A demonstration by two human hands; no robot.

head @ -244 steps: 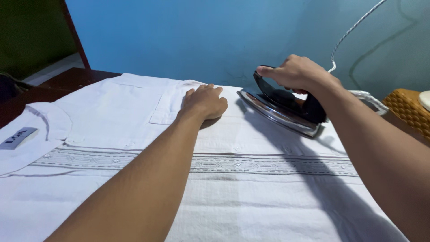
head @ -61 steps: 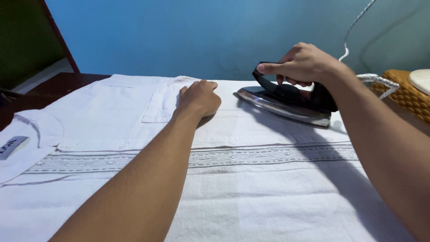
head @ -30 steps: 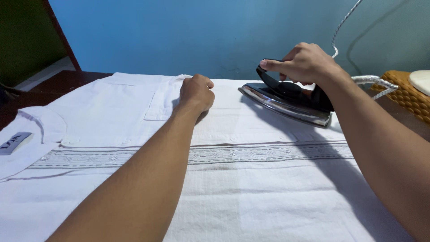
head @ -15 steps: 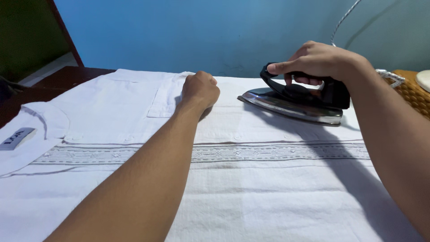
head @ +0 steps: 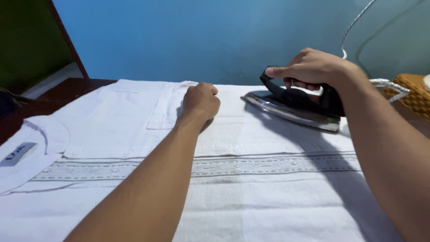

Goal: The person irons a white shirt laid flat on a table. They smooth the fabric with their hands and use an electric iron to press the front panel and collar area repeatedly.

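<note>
On the white embroidered cotton shirt (head: 251, 179), spread flat, the left hand (head: 200, 102) presses down with fingers curled together; the right hand (head: 313, 69) wraps the black-handled metal iron (head: 293, 105) resting at its far right.

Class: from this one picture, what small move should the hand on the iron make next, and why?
Probably slide the iron left along the shirt toward the left hand. The right hand grips its handle, the soleplate sits on the cloth, and the left hand pins the fabric beside the pocket.
</note>
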